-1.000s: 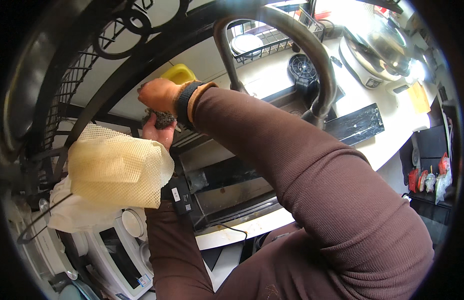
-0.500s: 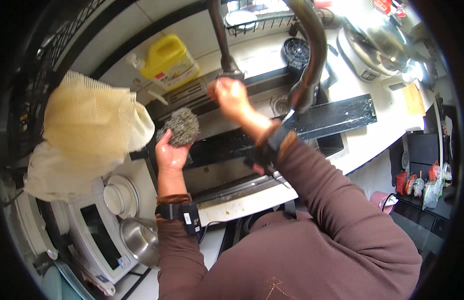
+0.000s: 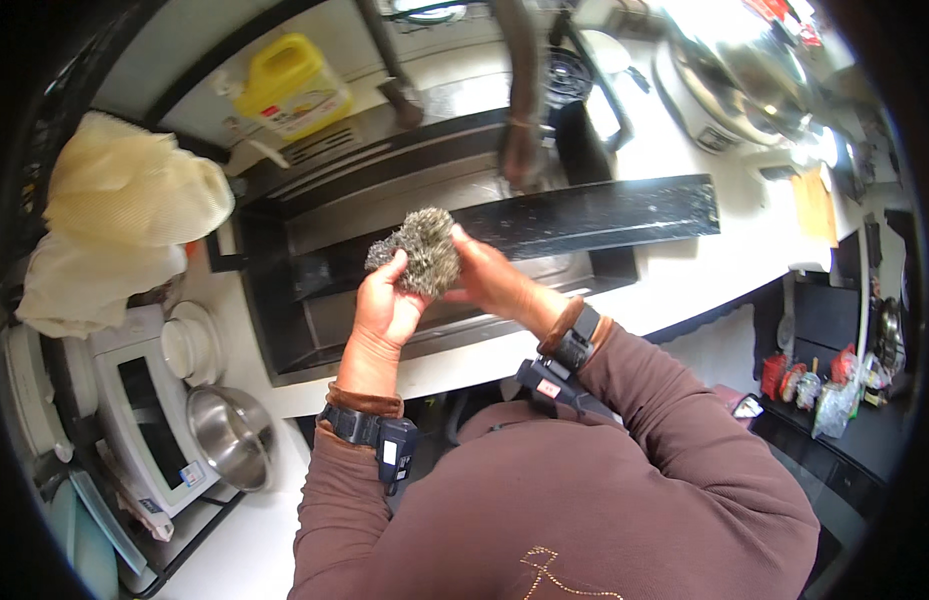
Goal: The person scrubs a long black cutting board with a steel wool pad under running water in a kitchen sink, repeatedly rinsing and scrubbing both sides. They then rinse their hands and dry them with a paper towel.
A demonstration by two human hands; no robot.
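Over the near part of the sink [image 3: 284,340], both my hands are on a steel wool scrubber [image 3: 431,250], a grey tangled clump. My left hand [image 3: 384,308] grips its left and lower side, thumb on top. My right hand [image 3: 489,275] presses against its right side, with some fingers hidden behind the clump. Just beyond lies a black board [image 3: 604,215] across the sink. The dark faucet [image 3: 521,120] curves down above the basin, its spout blurred.
A yellow jug [image 3: 296,90] stands behind the sink at left. Pale mesh cloth [image 3: 134,190] hangs at far left, above a white microwave [image 3: 149,410] and a steel bowl [image 3: 229,437]. On the right counter sit a large shiny pot [image 3: 734,80] and a wooden board [image 3: 814,207].
My right hand has come down from the faucet handle to the scrubber. My left hand has carried the scrubber to the right. The whole view has shifted.
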